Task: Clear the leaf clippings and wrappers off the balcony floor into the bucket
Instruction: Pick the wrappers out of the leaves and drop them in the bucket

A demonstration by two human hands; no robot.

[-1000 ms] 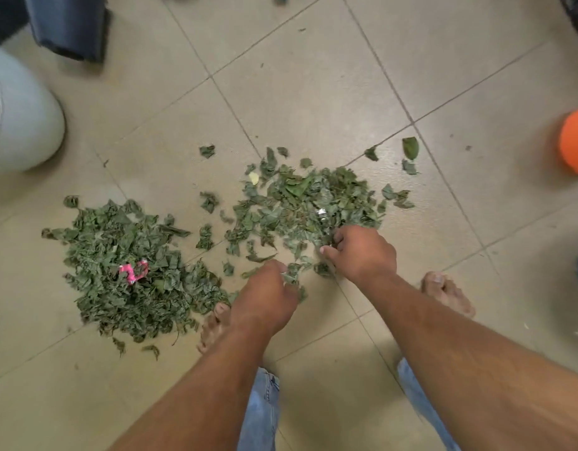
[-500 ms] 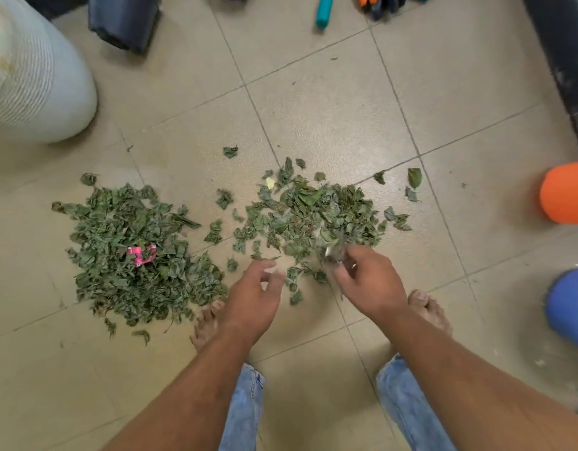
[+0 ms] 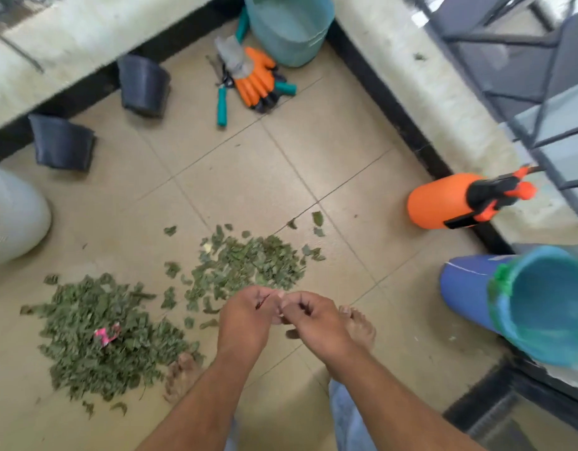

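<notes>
at far right the blue bucket (image 3: 466, 288) stands with its mouth up

Green leaf clippings (image 3: 86, 320), pink wrapper (image 3: 107, 333), blue bucket (image 3: 466, 294), orange sprayer (image 3: 440, 203).

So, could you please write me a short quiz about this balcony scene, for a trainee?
1. True or false: the pink wrapper lies on the left leaf pile.
2. What lies beside the orange gloves? A. pruners B. a broom C. a hose
3. How many black pots are in view?
Key: 1 true; 2 A; 3 two.
</notes>
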